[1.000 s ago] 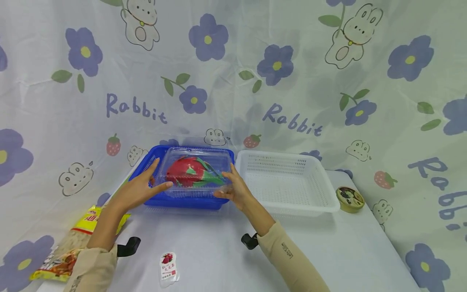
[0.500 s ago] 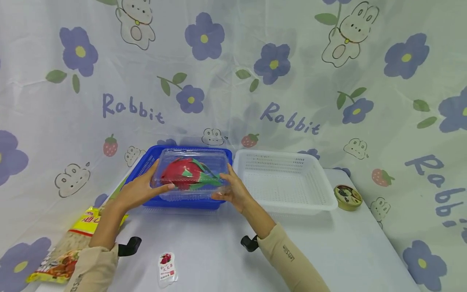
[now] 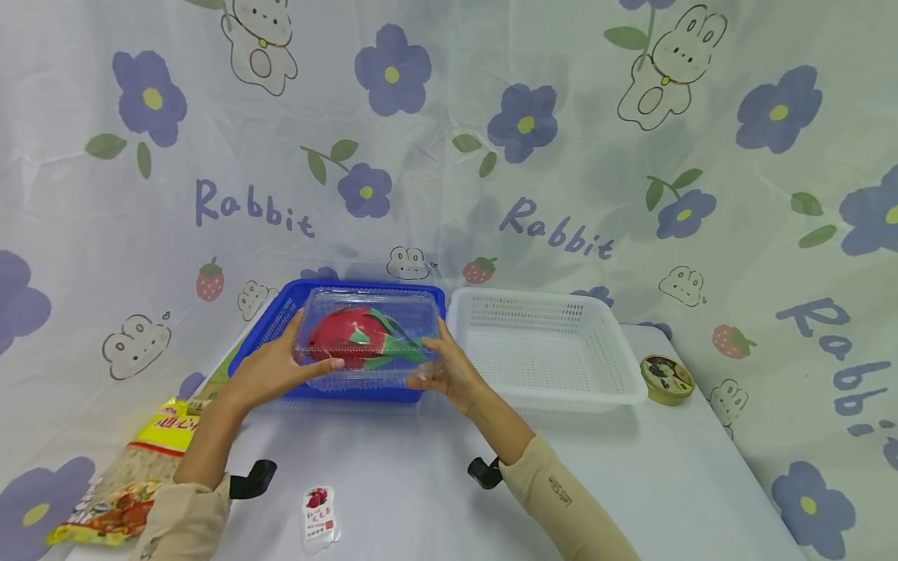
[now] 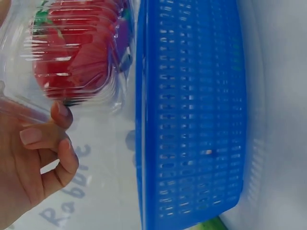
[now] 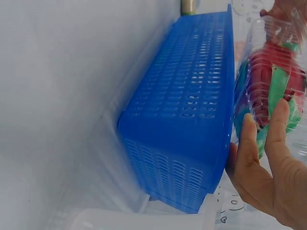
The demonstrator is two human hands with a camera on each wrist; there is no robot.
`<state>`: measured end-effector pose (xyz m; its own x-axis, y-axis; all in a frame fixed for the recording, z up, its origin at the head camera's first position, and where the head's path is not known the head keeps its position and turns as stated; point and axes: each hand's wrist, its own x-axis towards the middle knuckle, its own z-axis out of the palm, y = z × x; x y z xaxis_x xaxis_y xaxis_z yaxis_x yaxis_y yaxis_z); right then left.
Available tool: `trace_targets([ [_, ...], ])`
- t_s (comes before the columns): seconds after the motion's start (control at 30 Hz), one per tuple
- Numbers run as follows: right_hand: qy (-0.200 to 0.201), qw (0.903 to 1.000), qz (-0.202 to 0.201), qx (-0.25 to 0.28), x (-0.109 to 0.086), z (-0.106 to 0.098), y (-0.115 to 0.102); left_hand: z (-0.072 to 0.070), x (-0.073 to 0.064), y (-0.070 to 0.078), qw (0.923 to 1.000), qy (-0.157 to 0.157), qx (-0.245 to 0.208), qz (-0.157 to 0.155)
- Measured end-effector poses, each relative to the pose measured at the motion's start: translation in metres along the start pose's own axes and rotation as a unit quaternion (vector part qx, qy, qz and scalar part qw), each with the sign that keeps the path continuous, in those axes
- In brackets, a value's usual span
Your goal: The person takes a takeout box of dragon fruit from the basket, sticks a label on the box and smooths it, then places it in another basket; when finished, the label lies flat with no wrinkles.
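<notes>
A clear plastic box (image 3: 414,308) with a red and green dragon fruit (image 3: 351,336) inside is held over a blue basket (image 3: 365,393), close above its rim, its long axis running left to right between two hands. The left hand (image 3: 273,366) grasps the left end and the right hand (image 3: 454,366) the right, fingers curled against it, neither hand nearer. A white basket (image 3: 533,399) stands just right on the worktop (image 3: 400,483).
</notes>
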<state>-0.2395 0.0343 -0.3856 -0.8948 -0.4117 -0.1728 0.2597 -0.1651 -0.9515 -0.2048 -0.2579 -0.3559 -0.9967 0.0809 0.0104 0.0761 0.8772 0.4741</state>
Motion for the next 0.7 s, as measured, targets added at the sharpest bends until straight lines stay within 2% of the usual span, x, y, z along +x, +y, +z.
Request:
trace_targets([
  [0.37, -0.006, 0.9993, 0.011, -0.036, -0.006, 0.0, 0.002, 0.005, -0.007, 0.001, 0.9999, 0.014, -0.003, 0.003],
  [0.6, 0.003, 0.9953, -0.006, -0.097, -0.015, -0.002, 0.004, 0.007, -0.013, 0.007, 0.9997, 0.021, -0.011, 0.007],
  [0.7, 0.003, 0.9943, -0.019, -0.105, -0.017, -0.002, 0.006, 0.008, -0.015, 0.009, 0.9996, 0.025, -0.01, 0.007],
])
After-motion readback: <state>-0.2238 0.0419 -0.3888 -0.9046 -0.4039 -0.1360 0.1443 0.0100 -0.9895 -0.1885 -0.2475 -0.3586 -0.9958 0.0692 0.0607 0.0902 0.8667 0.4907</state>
